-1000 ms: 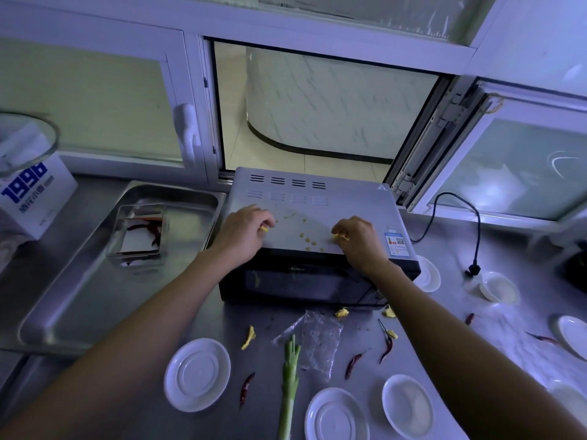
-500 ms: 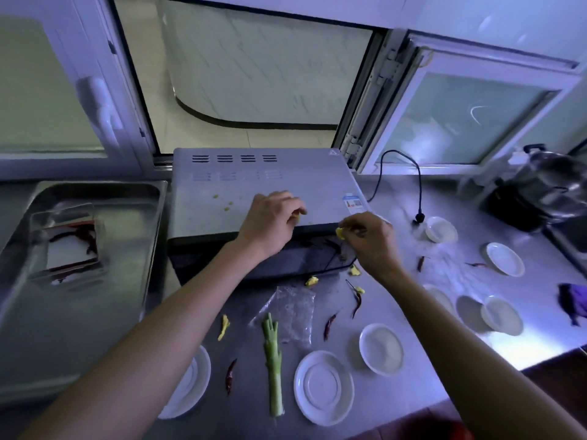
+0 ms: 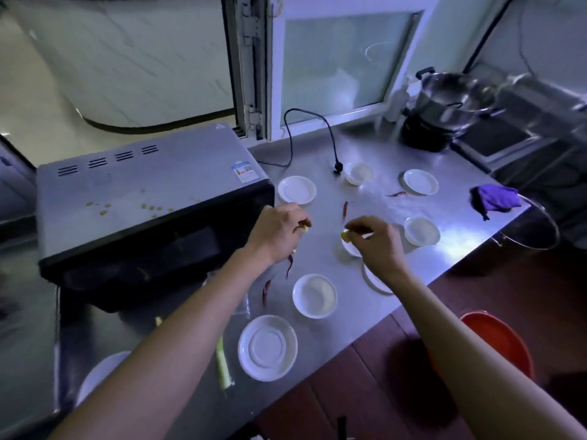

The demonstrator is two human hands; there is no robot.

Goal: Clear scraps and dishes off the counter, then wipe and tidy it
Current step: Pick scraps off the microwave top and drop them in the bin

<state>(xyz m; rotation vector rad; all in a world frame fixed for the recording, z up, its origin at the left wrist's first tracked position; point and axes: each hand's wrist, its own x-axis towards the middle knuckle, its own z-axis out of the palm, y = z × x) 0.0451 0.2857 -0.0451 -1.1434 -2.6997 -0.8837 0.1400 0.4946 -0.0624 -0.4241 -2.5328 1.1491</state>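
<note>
L hand (image 3: 279, 231), R hand (image 3: 374, 239) each pinch yellow scrap, prob.; counter (image 3: 460, 198) edge near.

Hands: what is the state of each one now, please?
Left hand: grip closed on a yellow scrap.
Right hand: grip closed on another yellow scrap.

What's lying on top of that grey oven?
On the oven top lie small yellowish scraps near its front edge, plus a sticker at the right corner. Nothing else shows there; the inside is too dark to see.
</note>
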